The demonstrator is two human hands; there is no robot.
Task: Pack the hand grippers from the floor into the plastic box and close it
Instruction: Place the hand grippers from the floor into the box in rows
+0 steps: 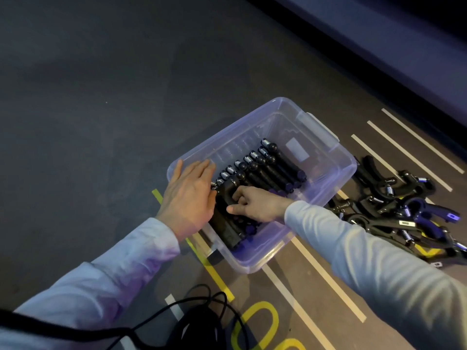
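Left hand (188, 195): my fingers lie straight and flat on the plastic box (336, 173) at its near-left rim.
Right hand (255, 204): curled round a black hand gripper (225, 221) inside the box.
Packed row (267, 168): grippers side by side in the box, springs up.
Loose pile (404, 210): more grippers on the floor (101, 97), just right of the box.
Lid: not seen.

No text, brand or number reads clearly; a pale blank-looking label (297, 148) sits on the plastic box (336, 173) wall, beyond the gripping right hand (255, 203).
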